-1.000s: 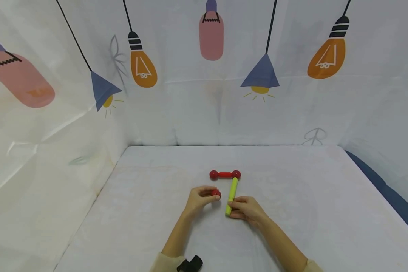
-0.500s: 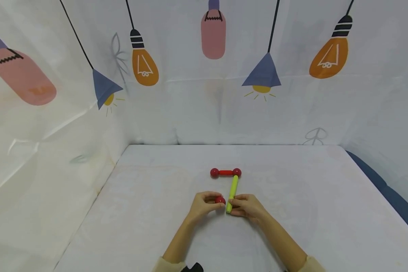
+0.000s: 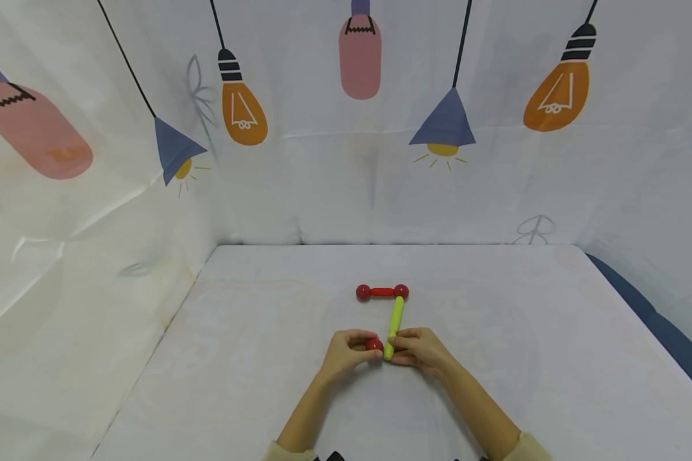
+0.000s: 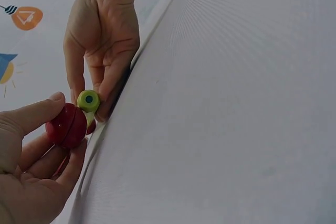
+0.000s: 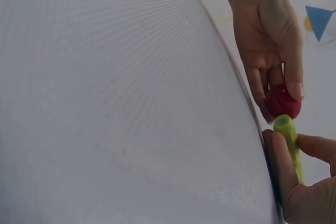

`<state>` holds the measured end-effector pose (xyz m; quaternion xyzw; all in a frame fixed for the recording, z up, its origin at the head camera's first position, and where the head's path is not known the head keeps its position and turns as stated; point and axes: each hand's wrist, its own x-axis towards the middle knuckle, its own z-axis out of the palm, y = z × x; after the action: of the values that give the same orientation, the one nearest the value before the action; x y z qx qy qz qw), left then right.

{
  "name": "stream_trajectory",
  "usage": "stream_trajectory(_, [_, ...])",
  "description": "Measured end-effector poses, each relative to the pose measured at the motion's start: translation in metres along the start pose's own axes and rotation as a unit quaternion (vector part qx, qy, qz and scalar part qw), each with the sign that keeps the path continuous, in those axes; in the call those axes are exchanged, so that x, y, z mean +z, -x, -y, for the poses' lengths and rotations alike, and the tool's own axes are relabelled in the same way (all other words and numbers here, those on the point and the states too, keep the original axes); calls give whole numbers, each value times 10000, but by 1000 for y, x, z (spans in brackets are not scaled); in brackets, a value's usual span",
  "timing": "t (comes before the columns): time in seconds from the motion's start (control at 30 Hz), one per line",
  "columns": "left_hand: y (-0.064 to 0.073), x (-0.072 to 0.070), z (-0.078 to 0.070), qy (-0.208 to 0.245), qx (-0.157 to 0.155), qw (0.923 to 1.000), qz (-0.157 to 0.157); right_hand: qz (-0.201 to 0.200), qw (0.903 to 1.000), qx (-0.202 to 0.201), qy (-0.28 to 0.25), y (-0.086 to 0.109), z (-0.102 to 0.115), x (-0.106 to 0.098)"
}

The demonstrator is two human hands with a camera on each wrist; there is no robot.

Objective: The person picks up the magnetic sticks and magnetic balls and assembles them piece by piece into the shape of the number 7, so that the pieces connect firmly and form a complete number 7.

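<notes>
My left hand [image 3: 346,355] pinches a red ball [image 4: 67,126] between thumb and fingers; a seam line runs around it. Just to the right, my right hand [image 3: 421,349] pinches the near end of a yellow-green stick [image 3: 396,318]. In the left wrist view that stick's end face shows a dark round spot, close beside the ball. Whether ball and stick touch, I cannot tell. At its far end the stick meets a second red ball [image 3: 401,291]. From there a short red stick [image 3: 382,292] runs left to another red ball [image 3: 363,292].
All of this is on a white table [image 3: 254,358]. Behind it hangs a white sheet [image 3: 317,186] printed with lamps and bulbs, which continues along the left side. Dark blue cloth [image 3: 648,307] shows past the right table edge.
My left hand has brought its red ball right and nearer to me, up beside the stick's near end. The right hand keeps its pinch on the stick, almost in place.
</notes>
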<state>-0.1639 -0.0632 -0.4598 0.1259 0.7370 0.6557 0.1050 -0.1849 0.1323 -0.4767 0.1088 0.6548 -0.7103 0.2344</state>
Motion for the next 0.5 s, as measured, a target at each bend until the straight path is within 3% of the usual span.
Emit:
stream_trajectory(0.1, [2, 0, -2, -14, -68, 10000, -7, 53, 10000, -29, -8, 1, 1, -1])
stream_trajectory(0.33, [-4, 2, 28, 22, -64, 9999, -92, 116, 9999, -32, -29, 1, 1, -2])
stream_trajectory(0.5, [-3, 3, 31, -122, -127, 9998, -80, 179, 9998, -74, -49, 0, 0, -2])
